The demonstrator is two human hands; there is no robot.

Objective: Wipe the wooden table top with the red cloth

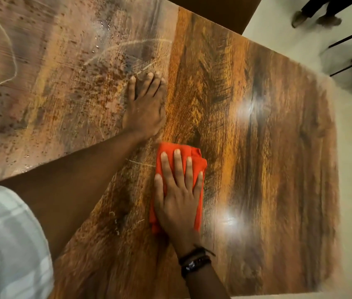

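- On the wooden table top (257, 147), your right hand (178, 197) lies flat, fingers spread slightly apart, palm pressing down on the red cloth (194, 160).
- That cloth is folded; it sits near the middle of the table, showing beyond your fingertips and along both sides of your palm.
- Dark bands (194, 261) circle your right wrist.
- Your left hand (146, 104) rests open on the wood just beyond the cloth, fingers together, holding nothing.
- Left of that hand, the surface looks cloudy, speckled and streaked; to the right, the grain shows dark and glossy with two bright glints.
- A pale sleeve (9, 240) fills the lower left corner.
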